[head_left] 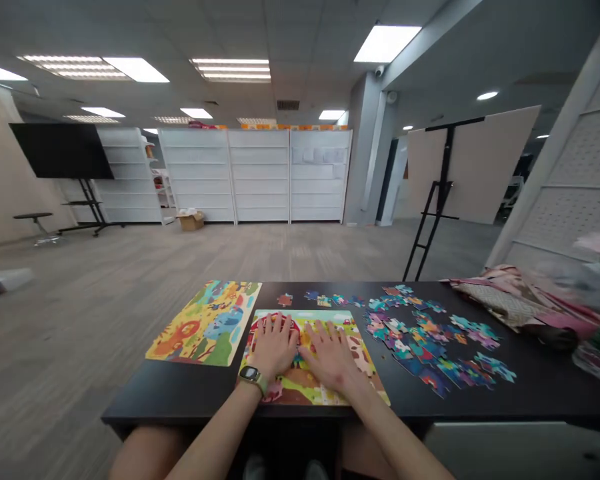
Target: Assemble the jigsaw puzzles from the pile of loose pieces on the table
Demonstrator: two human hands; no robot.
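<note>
While pressed flat, farm puzzle point(330, 393), colourful, assembled.

no readable text, labels or signs

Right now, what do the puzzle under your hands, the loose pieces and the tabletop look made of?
Puzzle: likely printed cardboard, matte, flat under both hands, left hand and right hand. Loose pieces: seemingly the same thin printed card, with interlocking cut edges. Tabletop: dark, smooth, faint sheen; probably laminate, cannot confirm.

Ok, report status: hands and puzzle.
Left hand and right hand flat, open on farm puzzle. Loose pieces to the right. Finished puzzle at left.
</note>
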